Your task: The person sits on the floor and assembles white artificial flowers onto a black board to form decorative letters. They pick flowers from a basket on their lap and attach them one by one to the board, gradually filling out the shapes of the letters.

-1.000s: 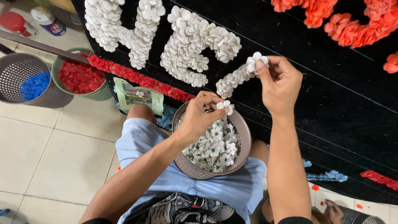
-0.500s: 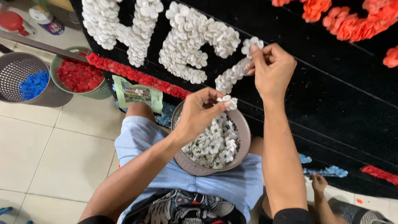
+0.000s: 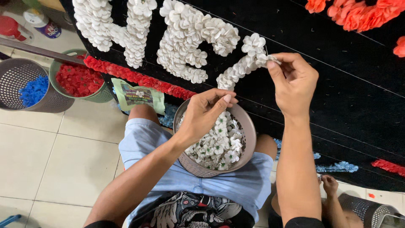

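My right hand (image 3: 293,82) pinches a small white paper flower (image 3: 270,59) against the black board (image 3: 337,93), at the upper end of a slanting row of white flowers (image 3: 238,69). My left hand (image 3: 206,112) hovers over a grey bowl (image 3: 249,131) on my lap, which is full of loose white flowers (image 3: 217,150). Its fingertips are pressed together; I cannot see whether a flower is between them. More white flowers form big shapes (image 3: 185,42) on the board to the left.
A grey perforated basket (image 3: 17,71) of blue petals and a green bowl (image 3: 99,95) of red flowers stand on the tiled floor at left. A green packet (image 3: 137,95) lies beside them. Orange flowers (image 3: 358,14) sit top right. Another person's hand (image 3: 329,185) rests by a mesh basket (image 3: 367,209).
My right hand has stayed at the top of the slanting white row, working a flower there. My left hand, which held up a white flower, has dropped closer to the bowl with fingers closed.
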